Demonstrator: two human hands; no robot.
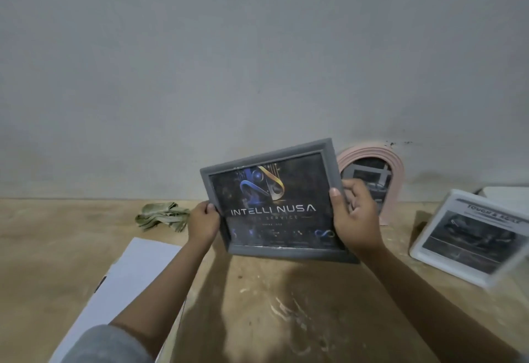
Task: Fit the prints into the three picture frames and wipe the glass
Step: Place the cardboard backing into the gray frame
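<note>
Both hands (203, 222) (356, 219) gripping tilted grey frame (274, 251).

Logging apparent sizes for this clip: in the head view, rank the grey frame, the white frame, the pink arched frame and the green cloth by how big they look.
1. grey frame, held nearest the camera, which inflates it
2. white frame, cut off by the edge, so unsure
3. pink arched frame, partly hidden
4. green cloth

Cloth (163, 216) lies left of the held frame (274, 202), arched frame (372, 179) behind it.
</note>
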